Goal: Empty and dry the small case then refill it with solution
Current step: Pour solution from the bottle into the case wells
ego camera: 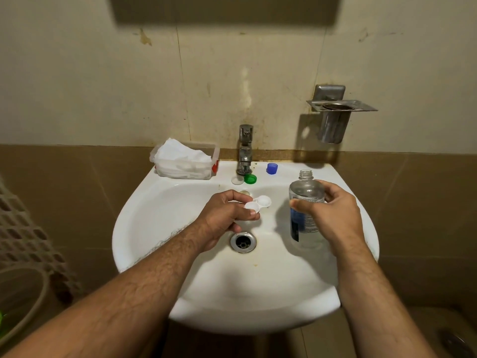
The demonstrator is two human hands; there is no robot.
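My left hand [227, 213]: fingers pinching the open small case [258, 203] over the sink [154, 215] | my right hand [338, 213]: fingers wrapped round the uncapped, upright solution bottle [305, 202]

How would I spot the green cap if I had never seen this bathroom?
Find the white sink and its metal tap at the back. The green cap lies on the rim at the tap's foot, beside a clear cap; the blue cap stands farther right.

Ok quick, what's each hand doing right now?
Left hand: closed, pinching the open white contact lens case over the sink.
Right hand: closed, gripping the uncapped solution bottle, held upright.
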